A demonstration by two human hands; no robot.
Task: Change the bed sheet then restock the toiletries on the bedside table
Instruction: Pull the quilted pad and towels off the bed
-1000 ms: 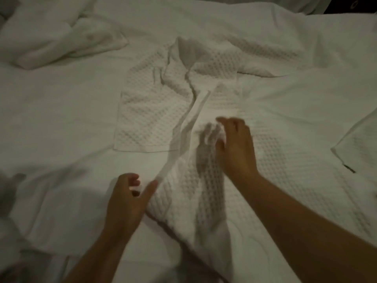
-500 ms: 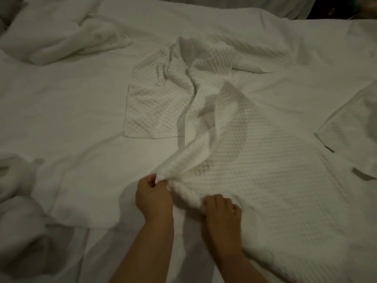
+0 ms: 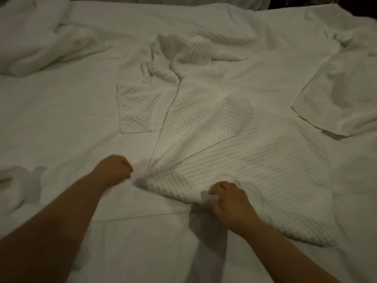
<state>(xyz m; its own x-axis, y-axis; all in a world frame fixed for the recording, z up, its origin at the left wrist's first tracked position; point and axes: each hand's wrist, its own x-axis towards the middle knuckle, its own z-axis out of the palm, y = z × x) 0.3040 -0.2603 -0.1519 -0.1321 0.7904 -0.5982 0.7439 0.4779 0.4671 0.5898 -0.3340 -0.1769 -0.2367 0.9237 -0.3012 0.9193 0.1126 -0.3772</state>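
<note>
A white waffle-weave cloth (image 3: 234, 152) lies spread and partly folded across the middle of the white bed sheet (image 3: 61, 123). My left hand (image 3: 115, 169) grips the cloth's near left corner with its fingers curled. My right hand (image 3: 228, 200) grips the near edge of the same cloth a little to the right and closer to me. The cloth's far part is bunched up around a fold. No toiletries or bedside table are in view.
A crumpled white towel or pillowcase (image 3: 47, 48) lies at the far left. Another white cloth (image 3: 338, 94) lies at the right. Rumpled white bedding (image 3: 16, 193) sits at the near left edge. A dark gap (image 3: 318, 2) shows beyond the bed's far right.
My right hand left the middle of the cloth and came back to grip its near edge. Both hands have pulled the near edge apart and the cloth now lies flatter.
</note>
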